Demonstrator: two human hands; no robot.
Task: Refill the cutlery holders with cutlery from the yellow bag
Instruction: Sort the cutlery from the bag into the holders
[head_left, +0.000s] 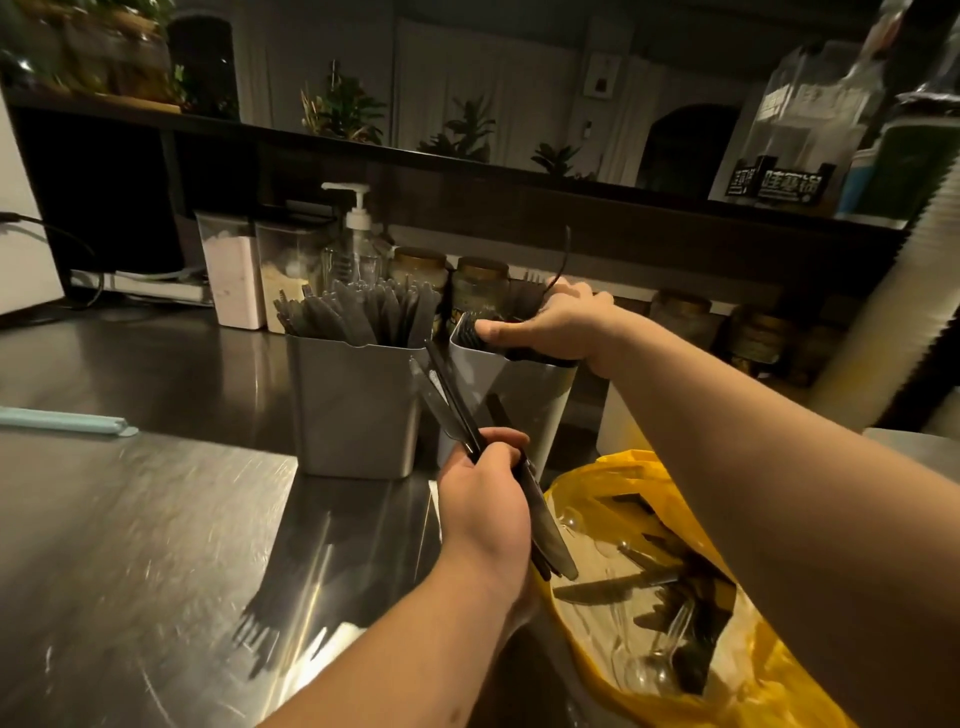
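left hand (483, 499): toward the near middle of the tabletop (130, 519), fingers (504, 441) curled tight round a small bundle of black knives (548, 530).
black knives: gripped at about mid-length and slanted; upper ends up in front of the two holders, by the gap between them; lower ends over the near rim of the bag.
right hand (550, 322): reached toward the far edge, over the mouth of the right holder (514, 405); fingers and thumb wrapped round a bunch of black cutlery (470, 330) standing in it.
bunch of black cutlery: mostly hidden by the hand; fork tines showing beside the thumb; one thin black piece sticking up bent above the knuckles.
right holder: grey, upright, toward the far middle; touching the left holder or only just beside it, cannot tell.
left holder (353, 410): grey, upright, packed with standing knives (363, 312).
yellow bag (628, 462): at the near right corner, mouth open, under the right forearm; loose cutlery (670, 587), black and clear, lying inside.
tabletop: scratched steel, mirroring the holders.
far edge: pump bottle (356, 234), clear containers (234, 275) and lidded jars (478, 286) in a row behind the holders.
left edge: pale blue strip (67, 420) lying flat.
right edge: tall stack of white cups (893, 312), blurred.
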